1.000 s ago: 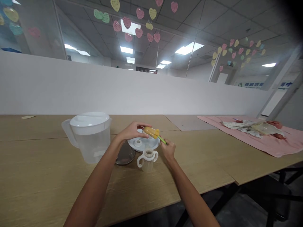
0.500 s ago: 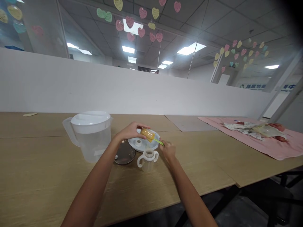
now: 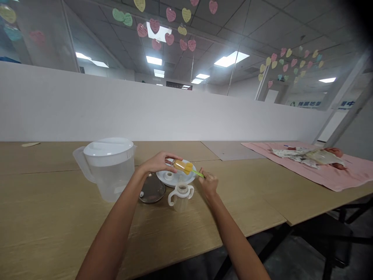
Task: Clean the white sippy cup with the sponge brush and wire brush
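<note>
My left hand [image 3: 159, 162] is closed around a small clear part with a yellow sponge brush head [image 3: 183, 166] pushed into it, held above a white plate [image 3: 176, 178]. My right hand [image 3: 208, 182] pinches the brush's green handle [image 3: 198, 173]. Just below my hands stands a small clear baby bottle with two white handles [image 3: 180, 195], its top off. A white ring [image 3: 169, 175] lies on the plate.
A clear water jug with a white lid [image 3: 109, 167] stands to the left on the wooden table [image 3: 58, 217]. A glass lid [image 3: 151, 190] lies flat beside the bottle. A pink cloth [image 3: 335, 175] with packets and a doll lies far right. A white partition runs behind.
The brush head has slid a little in and out of the held part between my hands. The view has shifted slightly; both hands stay above the plate.
</note>
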### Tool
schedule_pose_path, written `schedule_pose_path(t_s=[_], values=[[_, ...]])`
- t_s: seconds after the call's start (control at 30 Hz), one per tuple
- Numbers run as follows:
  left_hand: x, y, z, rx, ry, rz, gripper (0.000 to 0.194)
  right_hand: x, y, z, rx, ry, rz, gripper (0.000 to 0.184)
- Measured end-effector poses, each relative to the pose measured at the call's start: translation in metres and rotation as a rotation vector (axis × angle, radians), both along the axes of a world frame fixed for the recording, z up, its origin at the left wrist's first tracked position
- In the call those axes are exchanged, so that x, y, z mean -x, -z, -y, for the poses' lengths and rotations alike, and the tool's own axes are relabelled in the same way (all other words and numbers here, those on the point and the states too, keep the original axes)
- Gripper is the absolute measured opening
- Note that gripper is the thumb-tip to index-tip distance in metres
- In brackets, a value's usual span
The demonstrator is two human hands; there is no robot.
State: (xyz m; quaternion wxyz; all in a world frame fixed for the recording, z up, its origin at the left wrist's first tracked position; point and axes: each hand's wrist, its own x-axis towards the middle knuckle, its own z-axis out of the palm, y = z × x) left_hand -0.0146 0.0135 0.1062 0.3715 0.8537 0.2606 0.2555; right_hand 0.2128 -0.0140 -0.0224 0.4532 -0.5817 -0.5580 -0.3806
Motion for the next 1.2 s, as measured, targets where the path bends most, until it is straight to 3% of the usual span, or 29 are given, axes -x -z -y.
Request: schedule_pose_path(t_s=[0.17, 0.23, 0.33, 0.47, 0.57, 0.67, 0.73, 1.0, 1.2], values=[[0.0, -0.01, 0.012, 0.034, 0.155, 0.08, 0.054, -0.001, -0.002, 0.003, -0.022, -0.023, 0.118, 0.036], [0.001, -0.012, 0.013, 0.024, 0.13, 0.068, 0.054, 0.001, -0.003, 0.004, -0.037, -0.034, 0.145, 0.039], [0.003, -0.012, 0.008, -0.07, -0.089, 0.004, 0.054, 0.0, -0.002, 0.003, -0.019, 0.018, 0.086, 0.041], [0.004, -0.006, -0.002, -0.36, -0.423, -0.04, 0.057, -0.01, 0.004, -0.004, 0.068, 0.121, -0.044, 0.037], [0.006, 0.002, -0.008, -0.496, -0.547, -0.314, 0.063, -0.019, 0.009, -0.009, 0.12, 0.181, -0.146, 0.036], [0.011, 0.011, -0.012, -0.366, -0.611, -0.717, 0.066, -0.022, 0.011, -0.011, 0.139, 0.213, -0.205, 0.037], [0.016, 0.015, -0.015, -0.275, -0.635, -0.863, 0.067, -0.021, 0.012, -0.011, 0.144, 0.218, -0.206, 0.036], [0.024, 0.021, -0.03, -0.181, -0.662, -0.966, 0.072, -0.019, 0.012, -0.011, 0.191, 0.167, -0.204, 0.036], [0.021, 0.037, -0.034, -0.209, -0.613, -0.862, 0.061, -0.018, 0.012, -0.01, 0.195, 0.16, -0.187, 0.036]])
